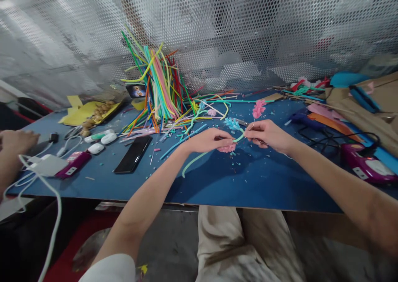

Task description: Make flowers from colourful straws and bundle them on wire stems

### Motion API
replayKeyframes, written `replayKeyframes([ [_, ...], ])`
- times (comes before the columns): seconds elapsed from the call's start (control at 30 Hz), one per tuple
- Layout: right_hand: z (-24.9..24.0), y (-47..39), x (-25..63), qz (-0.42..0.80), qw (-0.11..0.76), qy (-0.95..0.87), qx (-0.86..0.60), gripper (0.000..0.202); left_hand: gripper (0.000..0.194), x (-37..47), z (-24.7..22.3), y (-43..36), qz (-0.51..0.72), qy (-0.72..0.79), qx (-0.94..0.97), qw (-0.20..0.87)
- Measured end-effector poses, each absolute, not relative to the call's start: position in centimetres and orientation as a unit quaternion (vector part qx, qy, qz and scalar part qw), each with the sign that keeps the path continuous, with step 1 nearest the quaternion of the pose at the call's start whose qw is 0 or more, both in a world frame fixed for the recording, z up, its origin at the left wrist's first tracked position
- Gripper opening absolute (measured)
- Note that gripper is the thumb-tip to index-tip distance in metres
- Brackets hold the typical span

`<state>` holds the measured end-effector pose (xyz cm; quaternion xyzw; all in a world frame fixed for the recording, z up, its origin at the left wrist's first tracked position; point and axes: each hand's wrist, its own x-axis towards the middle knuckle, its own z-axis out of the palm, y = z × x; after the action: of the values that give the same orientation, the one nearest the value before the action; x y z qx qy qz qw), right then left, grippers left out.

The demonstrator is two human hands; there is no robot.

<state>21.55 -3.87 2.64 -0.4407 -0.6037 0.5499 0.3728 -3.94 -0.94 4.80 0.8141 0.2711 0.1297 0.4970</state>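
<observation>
My left hand (210, 140) pinches a light green fuzzy stem (193, 162), whose free end curves down to the left over the blue table. A pink fuzzy flower (227, 147) hangs just under those fingers. At the right end of the stem, a light blue fuzzy flower (232, 123) rises between my two hands. The closed fingers of my right hand (264, 133) hold the thin wire stem of another pink flower (258, 108), which stands above them. The fingertips of my right hand are beside the green stem; whether they also grip it is hard to tell.
Behind my hands stands a bundle of colored fuzzy stems (161, 83). A black phone (133, 154), white cables and a purple power strip (74, 164) lie left. Another person's hand (18, 143) is far left. A purple device (368, 164) and brown paper (357, 103) are right.
</observation>
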Motion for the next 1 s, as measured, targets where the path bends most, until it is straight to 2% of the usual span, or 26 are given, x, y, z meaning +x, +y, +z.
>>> replayKeyframes([
  [0.27,2.3,-3.7,22.0,0.531,0.367,-0.614,-0.453,0.023,0.027,-3.5,4.3,-0.5,0.214,0.336,0.866,0.301],
  [0.33,2.3,-3.7,22.0,0.539,0.372,-0.612,-0.442,0.023,0.026,-3.5,4.4,-0.5,0.209,0.328,0.868,0.310],
  [0.5,2.5,-4.2,21.5,0.557,0.460,-0.573,-0.386,0.023,0.033,-3.7,4.8,-0.8,0.207,0.245,0.826,0.464],
  [0.6,2.4,-4.6,20.6,0.582,0.502,-0.519,-0.373,0.026,0.039,-3.7,4.8,-1.0,0.214,0.220,0.805,0.507],
  [0.77,1.9,-5.2,19.0,0.624,0.530,-0.453,-0.353,0.029,0.034,-3.2,4.2,-1.1,0.187,0.233,0.821,0.487],
  [1.0,1.6,-5.6,18.7,0.663,0.507,-0.449,-0.321,0.031,0.027,-2.4,4.0,-2.2,0.268,0.269,0.848,0.370],
])
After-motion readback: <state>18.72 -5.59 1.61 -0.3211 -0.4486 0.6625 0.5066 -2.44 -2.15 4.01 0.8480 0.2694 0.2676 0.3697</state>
